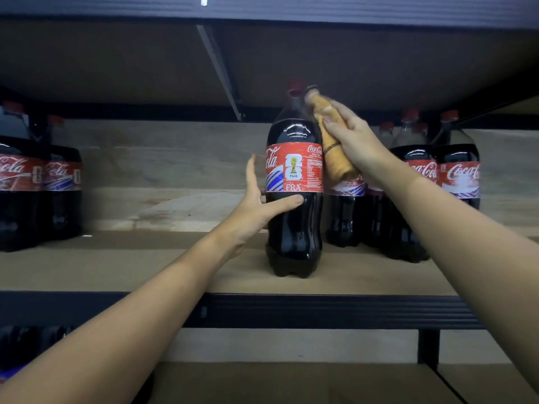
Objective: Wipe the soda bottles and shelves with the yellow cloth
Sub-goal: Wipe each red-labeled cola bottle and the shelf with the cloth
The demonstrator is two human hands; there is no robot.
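Front soda bottle upright near shelf front edge, red label, dark cola, red cap. Yellow cloth bunched against its upper right side. More bottles behind right, others far left.

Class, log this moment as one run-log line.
left hand: steadies front dark plastic soda bottle | right hand: presses folded yellow cloth on bottle's shoulder | bottle: upright on tan shelf board

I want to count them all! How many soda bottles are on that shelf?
At least 7: one in front steadied by the left hand, two at far left, four at right. More may be hidden behind.
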